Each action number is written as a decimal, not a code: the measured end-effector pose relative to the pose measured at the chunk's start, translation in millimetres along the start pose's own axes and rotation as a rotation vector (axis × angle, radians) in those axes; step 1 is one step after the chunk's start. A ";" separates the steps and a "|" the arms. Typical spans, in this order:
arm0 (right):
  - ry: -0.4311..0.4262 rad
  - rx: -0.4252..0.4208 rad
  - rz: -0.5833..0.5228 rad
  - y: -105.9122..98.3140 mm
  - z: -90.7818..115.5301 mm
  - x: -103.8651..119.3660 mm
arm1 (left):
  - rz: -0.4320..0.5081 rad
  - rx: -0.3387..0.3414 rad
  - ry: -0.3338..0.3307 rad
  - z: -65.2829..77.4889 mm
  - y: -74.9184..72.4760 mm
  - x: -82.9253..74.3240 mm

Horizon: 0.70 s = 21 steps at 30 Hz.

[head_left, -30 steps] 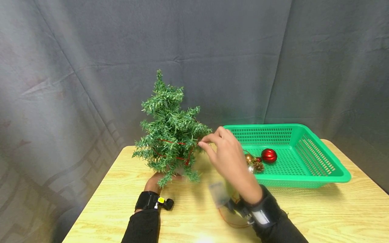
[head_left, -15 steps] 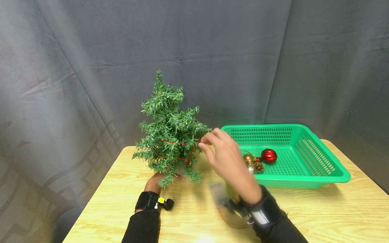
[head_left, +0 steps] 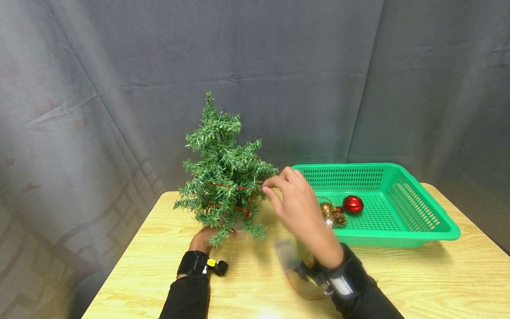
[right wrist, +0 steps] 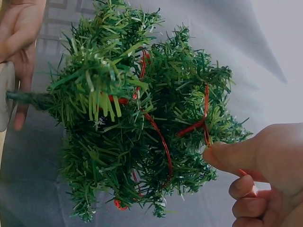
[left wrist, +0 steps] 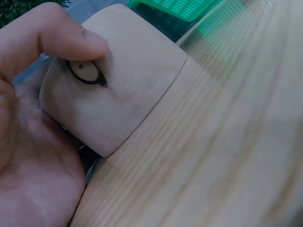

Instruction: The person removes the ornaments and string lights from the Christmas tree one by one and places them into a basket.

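Observation:
A small artificial Christmas tree (head_left: 223, 168) stands upright on the table with red wire (right wrist: 165, 146) wound through its branches. Low down, my left hand (head_left: 202, 240) grips the tree's round wooden base (left wrist: 137, 61), its thumb lying on top; the branches hide most of those fingers in the head view. At the tree's right side my right hand (head_left: 295, 199) pinches the red wire between thumb and forefinger, with the other fingers curled. A red bead-like piece (right wrist: 120, 204) shows among the twigs in the right wrist view.
A green plastic basket (head_left: 398, 232) stands to the right. In it lie a shiny red ball (head_left: 353, 204), gold baubles (head_left: 326, 208) and a pinecone (head_left: 339, 219). A loop of red wire (head_left: 303, 294) lies by my right wrist, near a blurred translucent box-like shape (head_left: 286, 256).
The tree's lower branches and the wire on them have shifted very slightly to the right. My right hand has moved only a little; my left hand stays at the base.

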State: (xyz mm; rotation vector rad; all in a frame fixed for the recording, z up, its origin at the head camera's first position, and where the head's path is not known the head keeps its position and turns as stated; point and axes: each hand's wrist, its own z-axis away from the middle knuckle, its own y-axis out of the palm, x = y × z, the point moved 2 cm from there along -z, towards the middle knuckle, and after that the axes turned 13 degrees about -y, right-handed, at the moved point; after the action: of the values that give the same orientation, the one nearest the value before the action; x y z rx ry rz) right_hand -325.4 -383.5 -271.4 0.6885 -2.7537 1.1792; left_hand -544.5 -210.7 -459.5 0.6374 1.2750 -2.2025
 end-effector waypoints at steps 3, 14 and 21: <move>0.009 0.001 0.004 -0.8 0.1 0.3 | -0.011 0.019 -0.039 5.1 0.0 -2.1; 0.007 -0.011 0.011 -2.4 0.5 0.7 | 0.154 0.158 -0.016 1.0 5.6 1.0; -0.026 -0.018 0.005 -1.3 1.1 -0.1 | 0.149 0.180 -0.028 0.6 5.2 2.1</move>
State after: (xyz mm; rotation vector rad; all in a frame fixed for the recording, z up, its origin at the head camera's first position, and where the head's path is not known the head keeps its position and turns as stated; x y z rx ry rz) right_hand -324.7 -385.0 -271.3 0.7004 -2.7847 1.1534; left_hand -542.8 -213.9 -463.8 0.7421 0.9892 -2.2095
